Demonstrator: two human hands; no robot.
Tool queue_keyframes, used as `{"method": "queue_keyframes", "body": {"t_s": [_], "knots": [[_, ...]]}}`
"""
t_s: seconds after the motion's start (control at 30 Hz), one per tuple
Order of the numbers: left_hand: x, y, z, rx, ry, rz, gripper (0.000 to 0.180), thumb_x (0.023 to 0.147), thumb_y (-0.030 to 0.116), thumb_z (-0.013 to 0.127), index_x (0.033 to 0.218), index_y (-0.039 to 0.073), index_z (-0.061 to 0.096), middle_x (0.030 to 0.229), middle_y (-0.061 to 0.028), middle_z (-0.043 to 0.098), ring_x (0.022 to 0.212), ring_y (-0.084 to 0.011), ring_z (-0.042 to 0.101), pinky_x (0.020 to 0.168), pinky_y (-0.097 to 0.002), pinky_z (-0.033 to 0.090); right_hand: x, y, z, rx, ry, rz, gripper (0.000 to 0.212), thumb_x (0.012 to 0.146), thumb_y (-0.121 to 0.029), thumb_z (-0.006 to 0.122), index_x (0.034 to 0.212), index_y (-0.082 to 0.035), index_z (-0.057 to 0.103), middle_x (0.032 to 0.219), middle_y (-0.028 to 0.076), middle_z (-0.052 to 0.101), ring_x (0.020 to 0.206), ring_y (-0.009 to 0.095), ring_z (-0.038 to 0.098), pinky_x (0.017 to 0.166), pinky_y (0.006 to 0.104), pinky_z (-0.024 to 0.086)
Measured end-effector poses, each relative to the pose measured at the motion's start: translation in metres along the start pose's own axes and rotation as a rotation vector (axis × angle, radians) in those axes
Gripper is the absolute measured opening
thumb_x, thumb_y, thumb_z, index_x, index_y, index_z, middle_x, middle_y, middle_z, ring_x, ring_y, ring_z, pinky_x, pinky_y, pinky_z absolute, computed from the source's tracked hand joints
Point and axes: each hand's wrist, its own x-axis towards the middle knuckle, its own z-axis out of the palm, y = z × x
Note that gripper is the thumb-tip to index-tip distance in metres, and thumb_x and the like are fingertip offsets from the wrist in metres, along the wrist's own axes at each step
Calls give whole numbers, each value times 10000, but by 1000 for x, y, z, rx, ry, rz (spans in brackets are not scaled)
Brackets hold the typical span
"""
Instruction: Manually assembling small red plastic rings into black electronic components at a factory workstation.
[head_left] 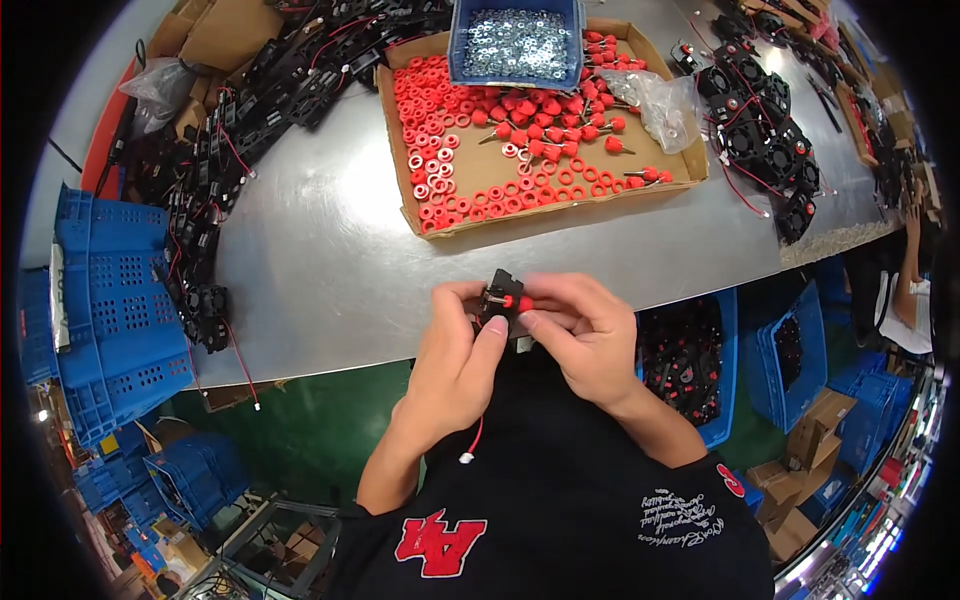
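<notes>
Close to the table's front edge, my left hand (452,368) is closed around a small black plastic fan unit (503,283). From below that hand hangs a red wire with a white connector (467,458). My right hand (595,345) pinches a red knob (524,303) with a thin metal shaft, held against the side of the black unit. Fingers partly cover the contact, so I cannot tell how far the shaft goes in. Beyond my hands lies a shallow cardboard tray (560,207) with red rings (430,125) and red knobs with shafts (545,130).
A blue bin (515,82) of small metal nuts rests on the tray's far side beside a clear plastic bag (665,110). Black fan units are heaped at left (285,95) and right (765,120). Blue crates (125,290) stand at left; another blue crate (728,350) sits below the table's right edge.
</notes>
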Motion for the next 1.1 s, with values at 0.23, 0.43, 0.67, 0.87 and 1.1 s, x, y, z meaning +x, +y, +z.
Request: {"method": "queue_keyframes", "body": {"t_s": [0.23, 0.43, 0.67, 0.87, 1.1], "knots": [[16, -4, 16, 606, 138, 281, 380, 929, 127, 580, 1174, -109, 410, 1099, -279, 454, 758, -445, 622, 666, -479, 529, 16, 14, -5, -774, 147, -433, 550, 718, 11, 751, 1256, -19, 642, 869, 38, 709, 850, 205, 647, 833, 358, 482], [20, 4, 19, 738, 96, 213, 425, 910, 158, 620, 1170, -125, 437, 1067, -264, 464, 741, -422, 638, 595, -452, 535, 14, 10, -4, -933, 144, -443, 531, 722, 1, 725, 1246, -48, 659, 856, -1, 699, 824, 179, 596, 828, 361, 416], [22, 4, 10, 745, 28, 218, 421, 903, 170, 638, 1156, -113, 457, 1040, -242, 474, 716, -396, 630, 580, -444, 526, 64, -20, -47, -1010, 168, -429, 179, 801, -58, 726, 980, -55, 726, 872, 83, 695, 818, 279, 627, 767, 372, 498], [23, 2, 3, 691, 49, 216, 435, 887, 201, 662, 1164, -64, 457, 1004, -213, 515, 721, -394, 628, 585, -469, 512, 129, -36, -66, -1154, 9, -230, 171, 840, -169, 721, 921, -19, 721, 865, 123, 688, 734, 253, 673, 666, 368, 514], [23, 0, 2, 594, 92, 201, 412, 878, 225, 684, 1125, -25, 467, 959, -213, 589, 763, -413, 634, 615, -484, 505, 145, -31, -60, -1133, -69, -41, 221, 835, -207, 735, 862, 11, 707, 771, 128, 681, 691, 213, 661, 647, 347, 508]]}}
